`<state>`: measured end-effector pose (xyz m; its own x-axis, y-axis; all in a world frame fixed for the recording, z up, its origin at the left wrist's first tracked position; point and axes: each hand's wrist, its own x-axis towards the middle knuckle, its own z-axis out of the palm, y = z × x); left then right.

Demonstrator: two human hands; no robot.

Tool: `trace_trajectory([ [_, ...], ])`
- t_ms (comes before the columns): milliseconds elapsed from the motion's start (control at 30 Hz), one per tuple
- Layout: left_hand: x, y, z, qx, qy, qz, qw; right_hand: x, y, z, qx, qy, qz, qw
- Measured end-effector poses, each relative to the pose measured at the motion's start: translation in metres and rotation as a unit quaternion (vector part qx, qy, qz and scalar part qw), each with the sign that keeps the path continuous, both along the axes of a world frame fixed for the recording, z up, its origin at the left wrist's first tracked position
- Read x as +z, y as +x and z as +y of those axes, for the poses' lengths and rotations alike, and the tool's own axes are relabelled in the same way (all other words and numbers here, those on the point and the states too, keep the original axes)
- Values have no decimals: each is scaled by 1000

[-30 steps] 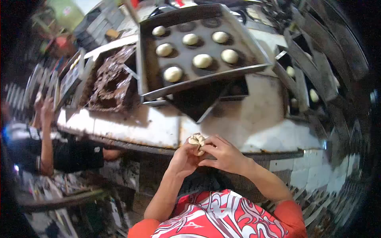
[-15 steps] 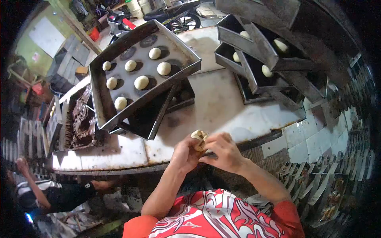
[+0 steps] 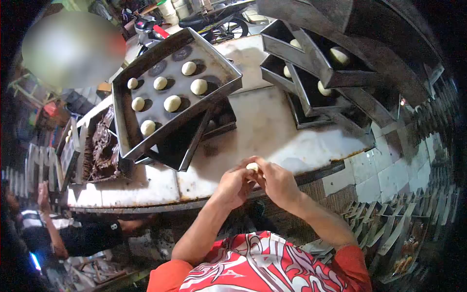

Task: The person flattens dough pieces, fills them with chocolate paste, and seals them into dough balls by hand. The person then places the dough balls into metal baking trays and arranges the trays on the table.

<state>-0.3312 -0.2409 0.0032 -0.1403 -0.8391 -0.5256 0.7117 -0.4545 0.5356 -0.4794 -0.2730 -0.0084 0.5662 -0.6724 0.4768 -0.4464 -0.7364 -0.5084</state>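
My left hand (image 3: 234, 186) and my right hand (image 3: 278, 182) meet at the table's front edge, fingers wrapped round one small piece of pale dough (image 3: 252, 167). Only its top shows between the fingers; the rest is hidden. Ahead and to the left, a metal tray (image 3: 182, 127) holds several round dough balls (image 3: 172, 103) set apart from one another. It rests tilted across other dark trays (image 3: 221, 119). Left of it sits a container of dark brown, chocolate-like paste (image 3: 103, 151).
Stacked metal trays (image 3: 316, 104) with dough balls stand at the right on the pale table (image 3: 262, 114). A co-worker's arm (image 3: 51, 224) shows at the lower left. Racked metal pieces (image 3: 389, 224) fill the lower right. A motorbike (image 3: 226, 29) stands behind the table.
My fingers have closed further round the dough, which now shows less, and both hands have shifted slightly right. The co-worker's hand at the left has moved a little.
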Motion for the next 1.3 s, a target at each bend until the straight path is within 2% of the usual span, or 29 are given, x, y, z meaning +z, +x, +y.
trace_trajectory([
  [67, 13, 0, -3, -118, -10, -253, 960, 12, -2, -14, 47, 167, -56, 983],
  [100, 9, 4, -5, -122, -6, -254, 960, 9, -4, -20, 44, 171, -59, 983],
  [167, -1, 14, -9, -128, -20, -163, 978, -5, -10, -29, 49, 397, -155, 903],
  [200, 0, 13, -8, -95, -32, -131, 986, -10, -8, -23, 25, 409, -195, 891],
  [233, -7, 10, -11, -98, -34, -131, 986, -13, -5, -14, 29, 300, -216, 929],
  [300, -31, 1, -18, 69, -81, -87, 991, -30, 7, 7, -28, 110, -147, 983],
  [367, -52, -9, -30, 81, -77, -90, 990, -49, 10, 16, -65, 46, -94, 992],
  [433, -76, -13, -46, 80, -183, -343, 918, -66, 3, 11, -55, 82, -30, 995],
  [467, -89, -9, -56, 58, -273, -592, 756, -94, 1, -1, -88, 82, -30, 992],
  [500, -91, -5, -61, -50, -271, -648, 710, -112, -2, -16, -155, 156, -44, 975],
  [567, -113, 6, -60, -101, -350, -739, 566, -116, 11, -61, -203, 86, -36, 975],
  [600, -100, 11, -53, -90, -343, -742, 569, -109, 27, -84, -203, 165, -103, 960],
  [633, -72, 17, -38, -117, -301, -704, 633, -108, 42, -94, -199, 247, -167, 933],
  [667, -51, 28, -20, -141, -254, -659, 694, -133, 53, -86, -185, 251, -160, 936],
  [733, -34, 70, 16, -188, -296, -563, 748, -204, 77, -51, -89, 437, -368, 816],
  [767, -13, 96, 35, -269, -266, -527, 761, -177, 74, -29, -66, 230, -160, 958],
  [800, 3, 125, 56, -340, -232, -486, 771, -134, 61, -11, -26, -13, 52, 998],
  [833, 3, 156, 78, -330, -258, -451, 788, -132, 31, -9, 9, -14, 41, 999],
  [867, 6, 190, 98, -343, -269, -427, 792, -130, 6, -9, -25, 87, 4, 996],
  [900, 21, 222, 117, -322, -253, -389, 825, -139, -25, -32, -51, 21, 156, 986],
  [967, 43, 281, 156, -234, -205, -446, 839, -115, -10, -68, -205, 10, 195, 959],
  [1000, 51, 309, 172, -155, -200, -457, 853, -142, 3, -98, -264, 79, 116, 954],
  [1033, 46, 334, 189, -51, -190, -422, 885, -190, -6, -137, -269, 301, -151, 902],
  [1100, 52, 373, 186, 84, -159, -390, 903, -190, 30, -142, -120, 417, -457, 776],
  [1133, 51, 395, 171, 60, -149, -433, 887, -188, 37, -127, -132, 411, -453, 780],
  [1200, 48, 420, 132, 71, -148, -461, 872, -182, 70, -76, -207, 367, -375, 826],
  [1233, 47, 424, 114, 110, -178, -453, 867, -159, 82, -47, -245, 200, -99, 943],
  [1267, 48, 430, 97, 114, -200, -482, 845, -128, 86, -19, -257, 16, 194, 946],
  [1300, 51, 437, 80, 124, -222, -509, 823, -106, 83, -7, -257, 45, 232, 937],
])
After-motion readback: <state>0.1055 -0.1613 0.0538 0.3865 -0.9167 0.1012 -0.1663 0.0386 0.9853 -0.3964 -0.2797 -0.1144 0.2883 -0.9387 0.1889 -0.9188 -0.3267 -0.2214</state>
